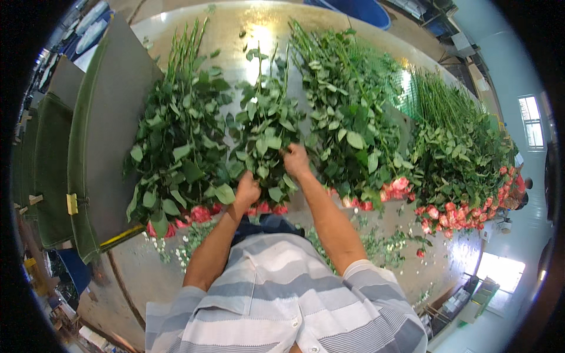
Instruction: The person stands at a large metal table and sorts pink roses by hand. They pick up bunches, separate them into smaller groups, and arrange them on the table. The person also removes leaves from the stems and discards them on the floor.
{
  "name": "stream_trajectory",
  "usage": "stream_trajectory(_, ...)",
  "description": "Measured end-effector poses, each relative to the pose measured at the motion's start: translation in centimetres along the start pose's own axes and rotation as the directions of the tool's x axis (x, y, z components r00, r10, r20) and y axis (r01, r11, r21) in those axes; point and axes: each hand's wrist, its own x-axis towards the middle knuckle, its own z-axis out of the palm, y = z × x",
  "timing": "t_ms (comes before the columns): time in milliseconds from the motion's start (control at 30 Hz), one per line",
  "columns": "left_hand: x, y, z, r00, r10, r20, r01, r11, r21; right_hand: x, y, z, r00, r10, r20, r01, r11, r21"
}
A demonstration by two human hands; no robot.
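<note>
A small group of long-stemmed roses (265, 128) lies on the metal table in front of me, its pink-red blooms (265, 208) at the near edge and its stems pointing away. My left hand (249, 187) is at the left side of these roses, just above the blooms. Over their right side, my right hand (296, 159) has its fingers curled among the leaves. Whether either hand grips a stem is hidden by foliage and fingers. Beside them lie a leafy rose pile (185, 128) on the left and a larger pile (348, 110) on the right.
Farther right, more roses (459, 154) form a dense heap, with green netting (408, 92) beside it. A tall grey panel with green cloth edging (119, 97) stands at the left. Fallen leaves and petals (384, 247) litter the floor. A blue tub (362, 11) stands beyond the table.
</note>
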Motion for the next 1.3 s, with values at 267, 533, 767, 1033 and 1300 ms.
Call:
stream_trajectory(267,-0.6,6.4,-1.2,0.965,-0.190,0.182,0.126,0.942,0.312,0.4,3.2,0.4,0.982,0.103,0.158,-0.136,0.967,0.215)
stream_trajectory(533,-1.2,9.0,-0.3,0.989,-0.085,0.124,0.033,0.926,0.377,-1.8,-1.1,2.7,0.988,-0.125,0.087,0.088,0.936,0.341)
stream_trajectory(767,-3.5,18.9,1.2,0.965,0.180,0.190,-0.195,0.978,0.068,-2.6,3.5,-1.5,0.890,-0.157,0.428,-0.450,-0.451,0.771)
stream_trajectory(1033,-0.3,19.8,6.0,0.932,0.202,0.301,-0.140,0.966,-0.216,-26.1,11.2,-24.0,0.778,-0.421,-0.466,0.564,0.795,0.223)
stream_trajectory(1300,-4.7,29.7,10.6,0.920,0.302,0.248,-0.313,0.950,0.003,-46.1,12.8,-37.3,-0.145,0.697,-0.703,-0.252,0.660,0.707)
